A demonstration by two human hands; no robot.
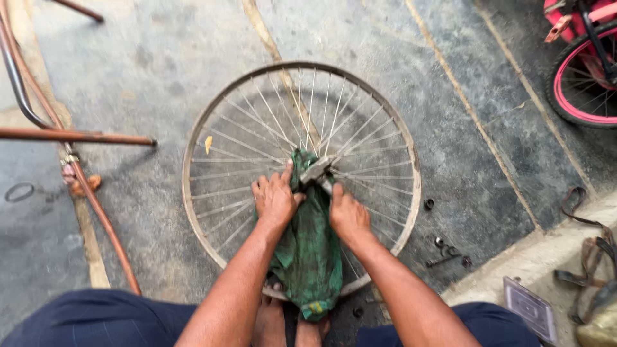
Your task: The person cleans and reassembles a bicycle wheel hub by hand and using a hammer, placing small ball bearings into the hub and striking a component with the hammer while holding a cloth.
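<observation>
wheel [302,180] lay flat on floor [160,64] by person's feet | left hand [275,200] clamped on green rag [308,250] at hub [316,170] | right hand [348,215] pressed on rag beside hub, fingers together | nuts [448,249] on floor right of rim

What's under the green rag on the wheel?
The green rag drapes over the wheel's spokes and hub, whose metal end pokes out on top. Left hand and right hand press on it. Everything beneath is covered.
</observation>
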